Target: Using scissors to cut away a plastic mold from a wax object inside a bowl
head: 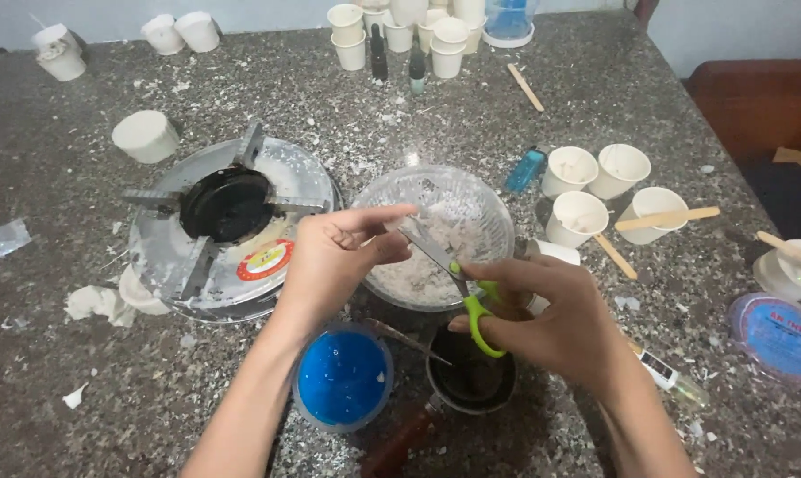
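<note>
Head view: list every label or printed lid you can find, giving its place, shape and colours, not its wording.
Round sticker: on the stove's metal top, red rim, yellow centre.
Round lid: table's right edge, clear rim, blue printed disc.
Tube label: by the right wrist, white with dark print.

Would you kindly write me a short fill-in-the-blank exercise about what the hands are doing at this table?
1. The right hand holds scissors with ____ handles.
2. The left hand pinches a small pale piece over the clear glass ____.
3. The round container nearest the left forearm holds a ____ filling.
4. A wooden stick lies across a white ____.

Missing words: green; bowl; blue; cup
</note>
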